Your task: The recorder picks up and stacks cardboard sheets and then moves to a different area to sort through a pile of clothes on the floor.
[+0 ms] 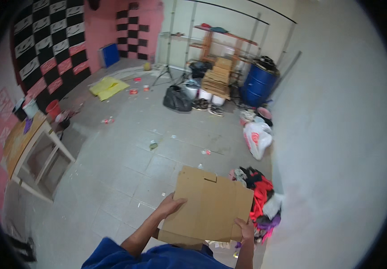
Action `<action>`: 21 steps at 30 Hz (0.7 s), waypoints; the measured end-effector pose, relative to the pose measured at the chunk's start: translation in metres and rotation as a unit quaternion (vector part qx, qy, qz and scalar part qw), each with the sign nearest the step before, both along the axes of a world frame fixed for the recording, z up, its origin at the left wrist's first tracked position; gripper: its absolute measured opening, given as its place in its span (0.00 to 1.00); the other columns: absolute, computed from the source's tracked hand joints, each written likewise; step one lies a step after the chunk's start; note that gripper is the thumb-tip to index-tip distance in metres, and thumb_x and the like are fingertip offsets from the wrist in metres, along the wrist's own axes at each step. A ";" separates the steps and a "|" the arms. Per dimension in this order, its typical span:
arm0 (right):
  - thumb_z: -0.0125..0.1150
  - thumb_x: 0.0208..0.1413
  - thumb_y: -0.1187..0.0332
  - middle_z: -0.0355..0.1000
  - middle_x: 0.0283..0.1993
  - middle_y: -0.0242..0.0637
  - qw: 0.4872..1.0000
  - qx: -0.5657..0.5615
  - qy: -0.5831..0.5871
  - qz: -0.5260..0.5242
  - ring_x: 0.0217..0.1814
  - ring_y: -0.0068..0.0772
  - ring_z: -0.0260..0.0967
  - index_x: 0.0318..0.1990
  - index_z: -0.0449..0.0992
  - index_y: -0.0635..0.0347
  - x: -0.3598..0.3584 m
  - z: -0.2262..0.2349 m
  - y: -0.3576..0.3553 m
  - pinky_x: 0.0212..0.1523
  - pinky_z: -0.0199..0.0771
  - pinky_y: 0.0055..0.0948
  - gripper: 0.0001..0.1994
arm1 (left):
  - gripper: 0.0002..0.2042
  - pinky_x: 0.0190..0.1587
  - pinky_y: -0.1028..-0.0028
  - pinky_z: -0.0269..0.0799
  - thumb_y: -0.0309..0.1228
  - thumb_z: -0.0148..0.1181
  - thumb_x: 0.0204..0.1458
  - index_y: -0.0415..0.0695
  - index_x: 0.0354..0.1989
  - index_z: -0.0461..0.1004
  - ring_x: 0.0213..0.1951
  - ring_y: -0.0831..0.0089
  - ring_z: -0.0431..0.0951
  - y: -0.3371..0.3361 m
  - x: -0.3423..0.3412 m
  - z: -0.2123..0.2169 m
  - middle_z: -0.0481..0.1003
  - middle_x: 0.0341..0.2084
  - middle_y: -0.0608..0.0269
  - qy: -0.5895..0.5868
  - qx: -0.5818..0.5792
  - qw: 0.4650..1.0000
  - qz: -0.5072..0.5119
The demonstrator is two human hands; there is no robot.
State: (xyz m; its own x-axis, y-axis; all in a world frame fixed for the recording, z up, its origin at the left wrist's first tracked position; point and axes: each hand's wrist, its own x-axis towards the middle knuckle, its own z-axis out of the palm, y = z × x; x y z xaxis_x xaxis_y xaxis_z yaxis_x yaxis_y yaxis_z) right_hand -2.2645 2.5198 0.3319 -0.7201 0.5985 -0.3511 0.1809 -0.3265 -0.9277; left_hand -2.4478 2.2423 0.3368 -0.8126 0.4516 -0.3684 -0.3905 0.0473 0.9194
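A flattened cardboard box [209,204], brown with a small slot near its far edge, is held up in front of my body. My left hand [171,206] grips its left edge, thumb on top and the other fingers beneath. At the right edge, my right hand [246,229] holds it near the lower corner, its fingers partly hidden by the board. A lower flap of the cardboard shows close to my blue shirt. Just beyond the right edge lies a heap of clothes [261,197] in red, black, white and purple.
Along the right wall sit a white plastic bag [258,139] and a blue drum [258,84]. Stacked flattened cardboard [219,80] and a black bag [177,99] stand farther back. A wooden table [25,139] is at left. Litter and a yellow sack [109,88] lie on the tiled floor.
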 end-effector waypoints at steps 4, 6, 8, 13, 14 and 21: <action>0.65 0.41 0.77 0.72 0.42 0.38 0.997 0.010 -0.008 0.082 0.42 0.30 0.71 0.48 0.67 0.63 -0.102 0.003 0.020 0.43 0.72 0.28 0.22 | 0.25 0.46 0.71 0.68 0.37 0.57 0.48 0.36 0.53 0.64 0.42 0.70 0.73 -0.018 -0.063 0.017 0.73 0.42 0.56 0.019 -0.038 0.999 0.007; 0.64 0.42 0.78 0.72 0.42 0.38 0.995 -0.008 0.014 0.100 0.42 0.30 0.71 0.47 0.67 0.63 -0.157 0.003 0.014 0.43 0.72 0.28 0.21 | 0.25 0.46 0.71 0.68 0.36 0.56 0.48 0.38 0.54 0.63 0.41 0.69 0.73 -0.027 -0.090 0.020 0.72 0.43 0.56 0.005 0.025 0.999 0.040; 0.63 0.42 0.78 0.72 0.42 0.38 0.991 -0.011 0.053 0.122 0.41 0.29 0.71 0.47 0.68 0.64 -0.216 0.004 0.008 0.43 0.72 0.27 0.20 | 0.24 0.44 0.72 0.68 0.35 0.56 0.48 0.36 0.53 0.63 0.40 0.70 0.73 -0.036 -0.115 0.020 0.72 0.42 0.56 -0.020 0.006 0.989 0.149; 0.65 0.43 0.77 0.72 0.42 0.38 0.970 -0.033 0.055 0.235 0.42 0.29 0.71 0.49 0.66 0.64 -0.341 -0.004 0.001 0.43 0.72 0.26 0.23 | 0.24 0.43 0.73 0.69 0.34 0.56 0.47 0.34 0.50 0.63 0.38 0.71 0.74 -0.052 -0.210 0.006 0.72 0.39 0.55 -0.045 -0.002 0.977 0.209; 0.65 0.43 0.77 0.72 0.42 0.38 0.974 -0.034 0.041 0.221 0.42 0.29 0.71 0.49 0.66 0.64 -0.364 -0.007 0.004 0.43 0.72 0.26 0.23 | 0.23 0.42 0.73 0.69 0.34 0.56 0.47 0.34 0.50 0.63 0.38 0.71 0.74 -0.050 -0.234 0.001 0.72 0.39 0.55 -0.051 -0.009 0.974 0.221; 0.66 0.43 0.75 0.73 0.41 0.37 0.991 0.061 0.010 0.116 0.40 0.27 0.71 0.47 0.67 0.64 -0.498 0.000 0.049 0.41 0.72 0.26 0.22 | 0.23 0.43 0.73 0.69 0.33 0.55 0.48 0.34 0.52 0.63 0.39 0.71 0.74 0.013 -0.435 0.004 0.72 0.42 0.55 -0.036 0.030 0.992 0.120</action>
